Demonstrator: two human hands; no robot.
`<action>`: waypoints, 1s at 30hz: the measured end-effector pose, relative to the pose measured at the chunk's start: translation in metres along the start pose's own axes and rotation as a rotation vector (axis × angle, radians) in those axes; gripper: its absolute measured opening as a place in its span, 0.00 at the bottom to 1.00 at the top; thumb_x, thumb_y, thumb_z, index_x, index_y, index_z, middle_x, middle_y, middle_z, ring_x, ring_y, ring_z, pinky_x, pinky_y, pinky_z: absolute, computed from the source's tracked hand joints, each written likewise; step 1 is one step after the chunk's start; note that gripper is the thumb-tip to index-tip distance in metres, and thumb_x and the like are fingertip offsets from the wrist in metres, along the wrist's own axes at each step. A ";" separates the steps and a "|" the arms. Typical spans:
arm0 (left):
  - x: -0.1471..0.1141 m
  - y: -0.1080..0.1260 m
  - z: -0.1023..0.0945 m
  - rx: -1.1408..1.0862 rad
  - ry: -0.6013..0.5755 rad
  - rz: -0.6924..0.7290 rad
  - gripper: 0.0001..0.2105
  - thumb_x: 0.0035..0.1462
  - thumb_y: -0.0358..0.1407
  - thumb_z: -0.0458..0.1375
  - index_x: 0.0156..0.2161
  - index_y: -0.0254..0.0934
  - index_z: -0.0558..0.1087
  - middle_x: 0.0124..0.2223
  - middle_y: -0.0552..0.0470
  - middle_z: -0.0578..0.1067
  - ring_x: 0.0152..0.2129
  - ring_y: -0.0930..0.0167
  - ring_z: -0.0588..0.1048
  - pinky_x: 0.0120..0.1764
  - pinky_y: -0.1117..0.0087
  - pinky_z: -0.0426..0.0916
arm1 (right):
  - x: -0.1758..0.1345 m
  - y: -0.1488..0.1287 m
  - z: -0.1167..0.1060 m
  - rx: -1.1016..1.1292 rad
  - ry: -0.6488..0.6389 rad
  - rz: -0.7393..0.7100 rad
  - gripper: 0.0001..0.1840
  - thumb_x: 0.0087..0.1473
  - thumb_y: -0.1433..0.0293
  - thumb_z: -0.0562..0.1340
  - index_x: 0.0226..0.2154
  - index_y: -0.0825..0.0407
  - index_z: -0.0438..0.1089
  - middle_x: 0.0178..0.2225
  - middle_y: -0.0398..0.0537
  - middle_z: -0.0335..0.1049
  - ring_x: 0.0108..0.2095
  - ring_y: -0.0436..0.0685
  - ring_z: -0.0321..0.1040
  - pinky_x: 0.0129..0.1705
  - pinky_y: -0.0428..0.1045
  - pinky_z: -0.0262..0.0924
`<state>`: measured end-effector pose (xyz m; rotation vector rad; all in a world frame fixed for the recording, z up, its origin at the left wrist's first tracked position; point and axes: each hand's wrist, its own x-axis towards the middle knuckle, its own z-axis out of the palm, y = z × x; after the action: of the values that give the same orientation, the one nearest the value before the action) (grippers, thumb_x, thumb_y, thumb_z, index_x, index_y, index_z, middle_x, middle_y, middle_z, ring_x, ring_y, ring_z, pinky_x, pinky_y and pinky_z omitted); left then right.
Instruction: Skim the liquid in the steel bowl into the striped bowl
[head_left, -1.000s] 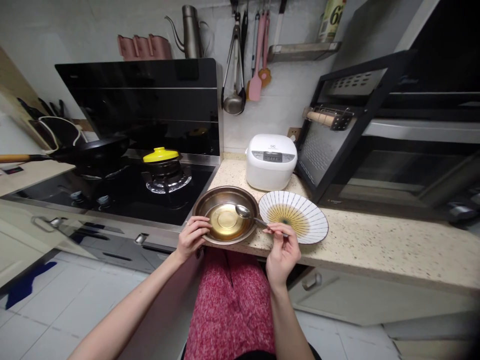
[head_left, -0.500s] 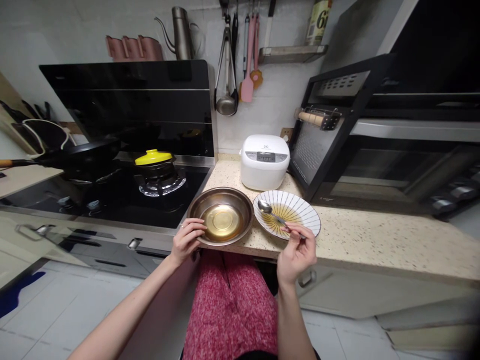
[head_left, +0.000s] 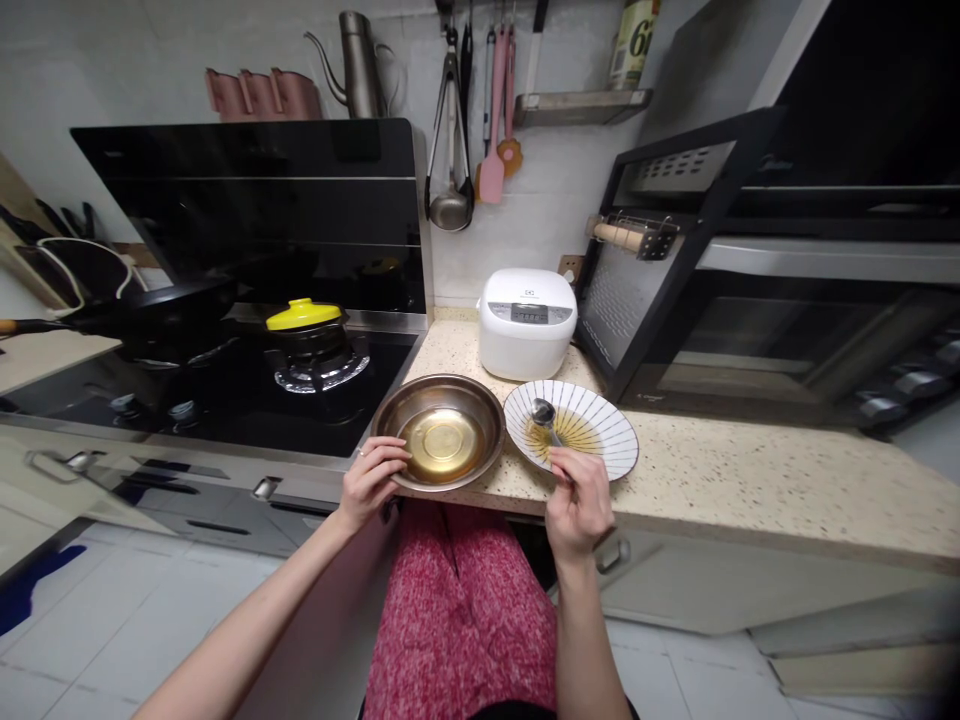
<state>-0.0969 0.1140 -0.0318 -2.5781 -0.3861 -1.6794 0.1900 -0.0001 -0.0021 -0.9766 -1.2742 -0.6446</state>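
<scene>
A steel bowl (head_left: 484, 420) with a golden, shiny bottom sits at the counter's front edge. My left hand (head_left: 367, 482) is closed on its left rim, fingers over the edge and thumb out of sight. To its right lies a white plate (head_left: 616, 432) with dark radiating stripes and a yellowish liquid (head_left: 576, 434) in its middle. My right hand (head_left: 579, 505) pinches the handle of a metal spoon (head_left: 543, 410) above the plate's near side. The spoon's head is over the liquid; whether it touches the plate I cannot tell.
Behind the plate stands a white rice cooker (head_left: 528, 335). On the left, a gas stove (head_left: 225, 410) carries a yellow-lidded pot (head_left: 304, 316) and a black wok (head_left: 180, 310). A black oven (head_left: 787, 350) fills the right side. Utensils hang on the wall, including a ladle (head_left: 450, 210).
My right hand has moved left with the spoon, whose head has shifted right and turned steeper over the plate. The left hand stays on the bowl's rim.
</scene>
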 end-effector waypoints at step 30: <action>-0.006 -0.004 0.003 -0.052 0.000 -0.030 0.11 0.70 0.40 0.56 0.42 0.37 0.78 0.39 0.44 0.81 0.45 0.61 0.78 0.45 0.59 0.74 | -0.024 -0.040 0.031 0.378 -0.162 0.326 0.09 0.65 0.74 0.58 0.36 0.49 0.72 0.34 0.45 0.76 0.36 0.55 0.74 0.41 0.52 0.70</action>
<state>-0.0978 0.1175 -0.0386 -2.6219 -0.3886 -1.7224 0.1358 0.0049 -0.0157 -0.9036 -1.2813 -0.0675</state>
